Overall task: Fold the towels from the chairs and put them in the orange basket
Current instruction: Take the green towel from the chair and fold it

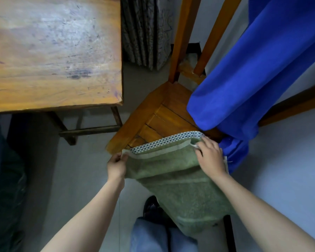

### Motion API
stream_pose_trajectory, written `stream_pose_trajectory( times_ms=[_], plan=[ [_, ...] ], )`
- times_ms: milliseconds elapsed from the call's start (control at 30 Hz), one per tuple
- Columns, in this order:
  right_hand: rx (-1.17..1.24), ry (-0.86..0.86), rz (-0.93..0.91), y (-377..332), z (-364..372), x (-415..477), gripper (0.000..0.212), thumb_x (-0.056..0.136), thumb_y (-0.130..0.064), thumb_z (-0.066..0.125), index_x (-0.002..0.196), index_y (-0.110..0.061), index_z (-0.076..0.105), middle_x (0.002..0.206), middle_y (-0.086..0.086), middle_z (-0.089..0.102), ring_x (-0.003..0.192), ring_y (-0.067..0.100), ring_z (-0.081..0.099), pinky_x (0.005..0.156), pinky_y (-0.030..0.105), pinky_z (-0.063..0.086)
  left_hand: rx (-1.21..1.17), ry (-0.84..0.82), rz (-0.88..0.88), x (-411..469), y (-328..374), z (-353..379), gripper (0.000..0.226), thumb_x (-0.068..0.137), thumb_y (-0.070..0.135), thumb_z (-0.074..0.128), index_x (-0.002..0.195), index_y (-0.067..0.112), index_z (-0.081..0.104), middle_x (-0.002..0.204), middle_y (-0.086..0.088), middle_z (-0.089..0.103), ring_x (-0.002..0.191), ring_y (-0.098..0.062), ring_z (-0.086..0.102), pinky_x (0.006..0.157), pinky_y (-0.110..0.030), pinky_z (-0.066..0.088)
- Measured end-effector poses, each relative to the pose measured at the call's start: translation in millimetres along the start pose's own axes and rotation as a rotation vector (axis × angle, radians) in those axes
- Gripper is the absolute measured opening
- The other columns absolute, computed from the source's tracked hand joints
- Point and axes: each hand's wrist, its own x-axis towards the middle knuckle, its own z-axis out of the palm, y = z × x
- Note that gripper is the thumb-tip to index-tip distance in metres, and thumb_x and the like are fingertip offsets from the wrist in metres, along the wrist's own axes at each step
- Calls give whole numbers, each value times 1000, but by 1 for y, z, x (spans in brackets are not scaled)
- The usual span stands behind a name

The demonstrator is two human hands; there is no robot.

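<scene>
A green towel [173, 180] with a blue-and-white checked border hangs doubled over in front of me, above the front edge of a wooden chair [153, 115]. My left hand [116, 165] pinches its top left corner. My right hand [210, 156] grips the top right corner, fingers curled over the edge. A blue towel [249, 70] is draped over the chair's back and falls onto the seat, just beyond my right hand. The orange basket is not in view.
A worn wooden table [53, 51] fills the upper left, its corner close to the chair. A grey patterned curtain [145, 31] hangs behind. Dark bags [5, 179] sit at the lower left. My jeans and shoe [151, 208] show below the towel.
</scene>
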Motion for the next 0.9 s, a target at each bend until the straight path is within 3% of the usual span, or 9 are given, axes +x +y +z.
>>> stream_pose_trajectory(
  times_ms=[67,133,267,367,467,533,600,767,900],
  plan=[
    [-101,8,-202,0,6,-14,21,78,-23,49,76,-13,67,114,10,67,109,37,53,75,50,52,-31,-8,-5,-2,1,-1,9,92,16,55,89,11,62,94,-8,59,93,-24,53,82,-35,41],
    [-105,-37,-273,1,11,-23,24,76,-24,46,75,-13,68,115,12,66,113,33,42,78,52,52,-51,-6,-18,-4,2,-2,14,91,14,57,78,15,61,88,-7,60,89,-24,54,80,-34,41],
    [253,24,115,-10,3,-20,11,86,-11,62,85,-1,68,140,23,39,125,38,35,101,45,36,-45,-22,-38,-8,12,-1,20,90,13,58,70,16,58,74,0,57,75,-17,53,78,-32,40],
    [497,29,442,-17,-9,1,21,90,-20,58,77,-4,62,146,16,28,126,34,34,98,36,31,-28,-15,-46,-7,18,0,22,90,12,59,69,13,56,71,0,55,69,-16,51,76,-31,39],
    [769,65,679,-9,-5,18,39,85,-18,62,55,-4,42,108,22,47,91,27,47,79,32,32,-24,0,-58,-3,18,0,22,89,10,59,67,10,54,69,-2,54,71,-20,50,75,-30,37],
    [934,55,779,-4,0,20,37,80,-17,63,71,16,48,90,39,46,75,21,44,69,31,32,-10,7,-64,-1,15,-1,22,89,11,60,67,11,53,68,-1,52,79,-21,49,75,-30,36],
    [1037,39,822,1,4,20,43,77,-17,65,92,19,47,91,44,45,75,19,45,67,32,34,-7,8,-75,1,13,-1,23,89,12,60,67,13,53,68,-1,51,83,-21,48,76,-31,36],
    [1068,15,826,10,6,24,44,79,-16,65,98,18,47,98,46,44,80,18,47,68,34,36,-36,14,-87,1,15,1,10,88,11,61,79,7,62,78,-5,58,87,-22,52,79,-31,39],
    [1076,43,786,13,3,22,43,82,-14,64,95,23,46,68,24,51,78,19,46,67,32,35,-77,50,-102,0,14,-4,27,87,8,63,111,-2,62,108,-10,59,99,-25,56,89,-33,44]
  ],
)
